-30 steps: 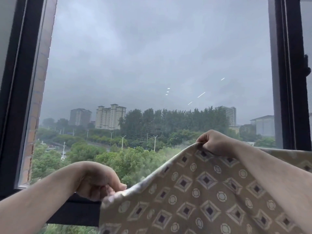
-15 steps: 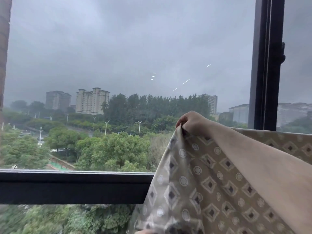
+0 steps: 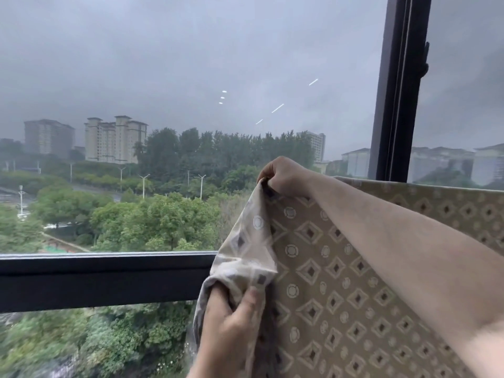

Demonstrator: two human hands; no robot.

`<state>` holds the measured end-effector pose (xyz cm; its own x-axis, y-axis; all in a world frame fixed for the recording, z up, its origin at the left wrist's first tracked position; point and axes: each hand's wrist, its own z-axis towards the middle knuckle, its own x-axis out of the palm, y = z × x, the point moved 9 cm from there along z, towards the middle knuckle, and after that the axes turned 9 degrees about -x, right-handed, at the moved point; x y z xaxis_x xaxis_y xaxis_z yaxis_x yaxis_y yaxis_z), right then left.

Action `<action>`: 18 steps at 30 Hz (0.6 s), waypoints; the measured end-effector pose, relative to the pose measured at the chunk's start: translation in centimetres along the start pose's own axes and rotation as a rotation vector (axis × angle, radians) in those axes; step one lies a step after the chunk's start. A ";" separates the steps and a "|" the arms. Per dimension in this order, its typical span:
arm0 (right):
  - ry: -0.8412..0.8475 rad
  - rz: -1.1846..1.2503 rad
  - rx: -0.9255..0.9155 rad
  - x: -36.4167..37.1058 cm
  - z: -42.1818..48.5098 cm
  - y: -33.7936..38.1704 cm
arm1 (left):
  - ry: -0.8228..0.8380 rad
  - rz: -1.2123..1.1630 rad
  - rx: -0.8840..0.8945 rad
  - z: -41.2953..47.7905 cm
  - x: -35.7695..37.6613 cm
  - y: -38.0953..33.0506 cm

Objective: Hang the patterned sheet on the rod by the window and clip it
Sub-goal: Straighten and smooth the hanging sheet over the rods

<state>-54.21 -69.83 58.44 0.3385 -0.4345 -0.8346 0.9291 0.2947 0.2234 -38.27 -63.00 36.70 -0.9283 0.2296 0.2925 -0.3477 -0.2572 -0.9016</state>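
The patterned sheet [image 3: 338, 282] is beige with brown diamonds and pale circles and fills the lower right of the view in front of the window. My right hand [image 3: 283, 173] pinches its top edge and holds it up at the left corner. My left hand [image 3: 231, 320] grips the bunched left side of the sheet lower down, fingers curled into the folds. To the right, the sheet's top edge runs level, as if draped over something. The rod itself is hidden by the cloth. No clip is in view.
A dark horizontal window bar [image 3: 103, 279] crosses the lower left. A dark vertical window frame post [image 3: 398, 85] stands at the upper right. Trees, buildings and grey sky lie beyond the glass.
My left hand dropped out of view from the upper edge, then came back up and took the bunched left side lower down. My right hand kept its hold. The view shifted right.
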 end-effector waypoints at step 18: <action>-0.079 0.087 0.056 -0.4 0.8 -1.6 | -0.072 -0.058 -0.481 10.9 -15.6 -14.4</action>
<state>-55.69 -70.80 58.83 0.4266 -0.4759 -0.7691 0.9019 0.2872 0.3226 -20.26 -73.11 48.59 -0.9220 0.1604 0.3523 -0.3144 0.2207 -0.9233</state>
